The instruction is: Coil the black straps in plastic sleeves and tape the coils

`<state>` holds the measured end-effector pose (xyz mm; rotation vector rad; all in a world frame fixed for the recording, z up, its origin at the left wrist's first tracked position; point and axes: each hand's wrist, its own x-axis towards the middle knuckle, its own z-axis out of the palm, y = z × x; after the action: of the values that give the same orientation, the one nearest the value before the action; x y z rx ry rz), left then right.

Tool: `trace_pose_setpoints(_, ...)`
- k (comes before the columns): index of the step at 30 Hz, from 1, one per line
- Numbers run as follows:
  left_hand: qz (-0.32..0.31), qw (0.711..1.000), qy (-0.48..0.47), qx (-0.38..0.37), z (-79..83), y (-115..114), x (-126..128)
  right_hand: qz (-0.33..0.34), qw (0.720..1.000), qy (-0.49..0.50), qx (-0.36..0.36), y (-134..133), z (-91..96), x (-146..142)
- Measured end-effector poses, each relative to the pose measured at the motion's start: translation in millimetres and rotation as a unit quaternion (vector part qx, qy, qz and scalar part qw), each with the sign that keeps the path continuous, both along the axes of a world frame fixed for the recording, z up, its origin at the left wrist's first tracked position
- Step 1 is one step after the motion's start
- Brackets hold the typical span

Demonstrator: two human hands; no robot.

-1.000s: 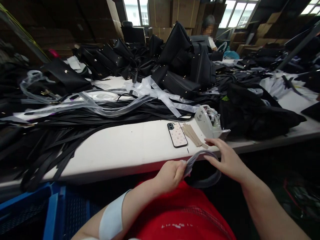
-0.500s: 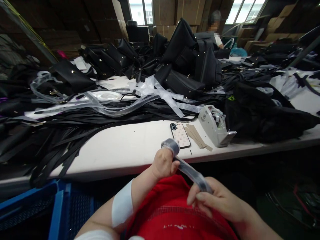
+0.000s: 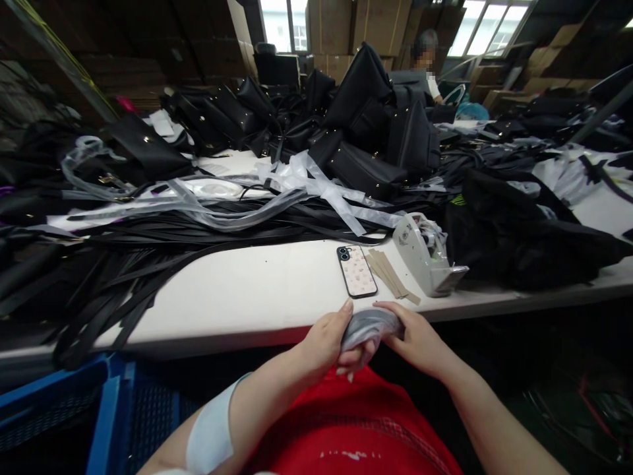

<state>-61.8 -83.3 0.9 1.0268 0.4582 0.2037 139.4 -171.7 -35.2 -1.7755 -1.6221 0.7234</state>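
Note:
Both hands meet just below the table's near edge, over my red shirt. My left hand and my right hand are closed around a rolled-up grey plastic-wrapped strap, held as a small bundle between them. On the white table just beyond lie a phone with a patterned case, a few tan strips and a white tape dispenser.
A heap of long black straps and clear plastic sleeves covers the table's left and middle. Black bags pile up behind, and a black cloth mound sits at right. A blue crate stands below left. Another person sits far back.
The strap was stretched out between my hands, wound round my left thumb; now it is gathered into a compact roll and my right hand has come up to join the left.

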Motion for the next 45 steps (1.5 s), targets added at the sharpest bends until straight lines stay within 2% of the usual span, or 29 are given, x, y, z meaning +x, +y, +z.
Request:
trace_pose_setpoints(3, 0.054, 0.997, -0.014, -0.054, 11.2, 5, 4, 0.044, 0.995, 0.087, -0.022, 6, -8.2, -19)
trace_pose_setpoints(5, 0.132, 0.989, -0.048, -0.045, 16.8, 13, 9, 0.077, 0.987, 0.137, -0.038, 5, -9.6, -40)
trace_pose_setpoints(6, 0.195, 0.978, -0.072, -0.005, 17.4, 18, 11, 0.092, 0.982, 0.153, -0.053, 1, -8.2, -51)
trace_pose_setpoints(7, 0.267, 0.957, -0.091, 0.065, 15.8, 24, 13, 0.112, 0.977, 0.169, -0.072, -4, -5.2, -62)
trace_pose_setpoints(9, 0.375, 0.883, -0.088, 0.267, 5.9, 35, 14, 0.153, 0.958, 0.216, -0.111, -16, 6.1, -77)
trace_pose_setpoints(10, 0.383, 0.842, -0.068, 0.374, -1.6, 38, 13, 0.165, 0.945, 0.256, -0.124, -22, 13.8, -80)
trace_pose_setpoints(11, 0.353, 0.808, -0.043, 0.470, -9.8, 40, 11, 0.164, 0.931, 0.302, -0.125, -28, 22.2, -77)
trace_pose_setpoints(13, 0.217, 0.768, -0.002, 0.602, -23.8, 36, 7, 0.123, 0.913, 0.374, -0.107, -33, 37.2, -60)
trace_pose_setpoints(15, 0.083, 0.754, 0.025, 0.651, -29.4, 26, 3, 0.078, 0.919, 0.372, -0.102, -32, 45.0, -33)
trace_pose_setpoints(16, 0.036, 0.759, 0.038, 0.649, -28.6, 20, 1, 0.067, 0.931, 0.343, -0.108, -30, 45.4, -19)
trace_pose_setpoints(18, -0.019, 0.799, 0.058, 0.598, -22.1, 12, -1, 0.050, 0.965, 0.236, -0.108, -24, 41.0, 6)
trace_pose_setpoints(20, -0.051, 0.867, 0.068, 0.491, -14.8, 10, -2, 0.030, 0.993, 0.092, -0.071, -20, 33.8, 21)
trace_pose_setpoints(22, -0.076, 0.932, 0.071, 0.347, -11.1, 12, -2, 0.024, 0.999, -0.023, -0.033, -17, 27.9, 28)
trace_pose_setpoints(23, -0.090, 0.956, 0.067, 0.271, -10.8, 13, -3, 0.032, 0.998, -0.050, -0.026, -16, 25.6, 29)
trace_pose_setpoints(25, -0.116, 0.983, 0.047, 0.136, -12.1, 16, -4, 0.060, 0.997, -0.033, -0.047, -16, 21.2, 27)
trace_pose_setpoints(28, -0.118, 0.993, 0.025, 0.000, -13.8, 21, -5, 0.090, 0.982, 0.107, -0.129, -16, 12.3, 22)
trace_pose_setpoints(31, -0.103, 0.991, 0.025, -0.084, -12.5, 27, -4, 0.092, 0.952, 0.236, -0.174, -15, 2.2, 14)
trace_pose_setpoints(34, -0.078, 0.987, -0.011, -0.142, -10.3, 32, 5, 0.067, 0.951, 0.272, -0.133, -11, -4.1, -1)
trace_pose_setpoints(37, -0.016, 0.979, -0.098, -0.180, -10.5, 30, 22, 0.010, 0.952, 0.300, -0.061, -5, -8.7, -26)
trace_pose_setpoints(40, 0.037, 0.966, -0.155, -0.203, -15.0, 19, 38, -0.074, 0.931, 0.357, -0.023, 0, -16.7, -51)
trace_pose_setpoints(43, 0.044, 0.964, -0.158, -0.208, -24.3, 9, 41, -0.152, 0.919, 0.364, -0.016, -1, -23.7, -58)
trace_pose_setpoints(45, 0.026, 0.970, -0.146, -0.191, -31.7, 9, 35, -0.154, 0.937, 0.314, 0.000, -5, -22.3, -49)
